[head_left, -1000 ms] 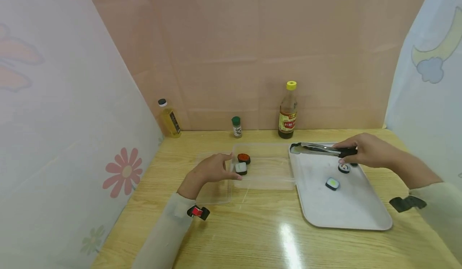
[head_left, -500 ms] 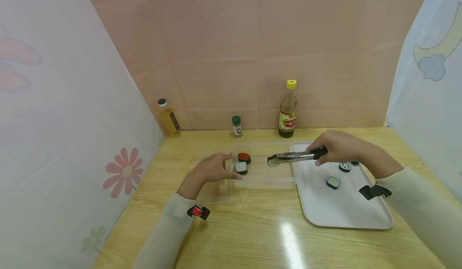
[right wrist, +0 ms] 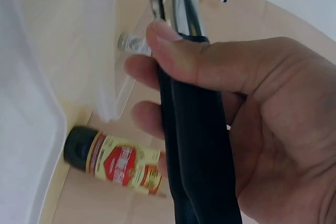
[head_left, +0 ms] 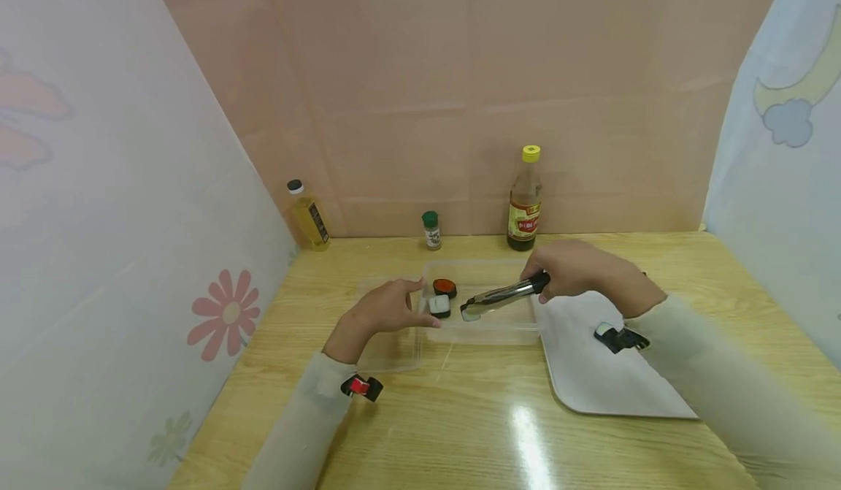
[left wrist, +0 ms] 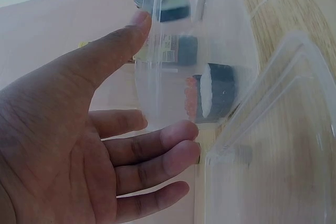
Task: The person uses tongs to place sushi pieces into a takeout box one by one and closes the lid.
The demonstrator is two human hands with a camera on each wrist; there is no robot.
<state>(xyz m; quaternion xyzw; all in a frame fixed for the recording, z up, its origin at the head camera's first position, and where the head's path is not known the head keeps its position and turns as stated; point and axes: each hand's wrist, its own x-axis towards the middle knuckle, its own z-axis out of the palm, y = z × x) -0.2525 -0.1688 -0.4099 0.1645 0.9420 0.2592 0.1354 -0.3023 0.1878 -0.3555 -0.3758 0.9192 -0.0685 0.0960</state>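
Note:
My right hand (head_left: 571,267) grips the black handles of metal tongs (head_left: 502,297). Between the tongs' tips is a sushi roll (left wrist: 176,9) with a dark wrap and pale top, held inside the clear plastic container (head_left: 482,326). At the container's left end sit a roll with orange topping (head_left: 444,287) and a white-topped roll (head_left: 439,305), side by side. My left hand (head_left: 381,307) rests at that end, thumb and fingers spread apart; in the left wrist view its fingers are loosely bent and the thumb tip meets the wall.
A clear lid (head_left: 388,368) lies left of the container. To the right is a white tray (head_left: 611,395), partly covered by my right forearm, with a roll (head_left: 603,328) peeking out. Behind stand an oil bottle (head_left: 310,220), a green-capped shaker (head_left: 431,231) and a yellow-capped sauce bottle (head_left: 523,205).
My right hand has carried the tongs and their roll leftward from over the tray, then down into the container beside the white-topped roll. The left hand has stayed still.

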